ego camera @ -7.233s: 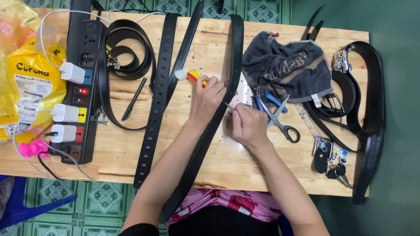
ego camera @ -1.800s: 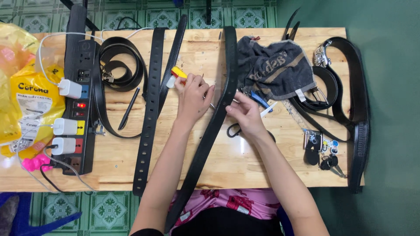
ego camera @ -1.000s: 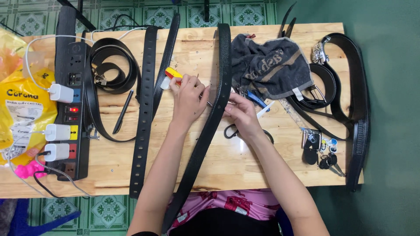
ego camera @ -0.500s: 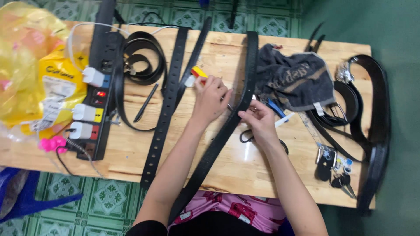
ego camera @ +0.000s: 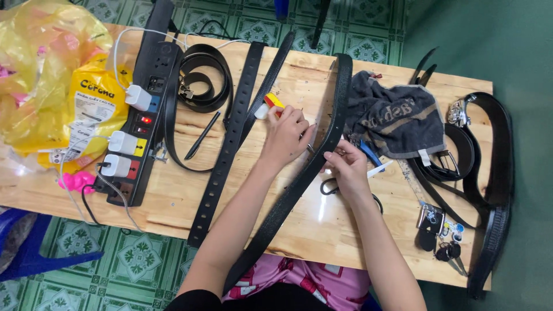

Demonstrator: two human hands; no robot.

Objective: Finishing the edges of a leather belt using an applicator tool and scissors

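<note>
A long black belt (ego camera: pixel 299 184) lies slantwise across the wooden table (ego camera: pixel 173 190), from the far edge down over the near edge. My left hand (ego camera: pixel 286 135) rests just left of the belt, closed on a small yellow, red and white tube-like thing (ego camera: pixel 268 104). A thin metal tip (ego camera: pixel 311 148) shows under its fingers. My right hand (ego camera: pixel 347 168) is on the belt's right side, fingertips pinching the belt's edge. Scissors with blue handles (ego camera: pixel 369 154) lie partly hidden under that hand.
A black power strip (ego camera: pixel 151 98) with white chargers lies at the left beside yellow plastic bags (ego camera: pixel 52 86). Also on the table: a coiled belt (ego camera: pixel 203 80), a perforated belt (ego camera: pixel 227 155), a black pen (ego camera: pixel 202 135), a dark grey towel (ego camera: pixel 397 115), buckled belts (ego camera: pixel 484 161), keys (ego camera: pixel 440 230).
The view has swung so the table sits further right and tilted. Both hands stay at the black belt. The right hand has moved onto the scissors it was beside.
</note>
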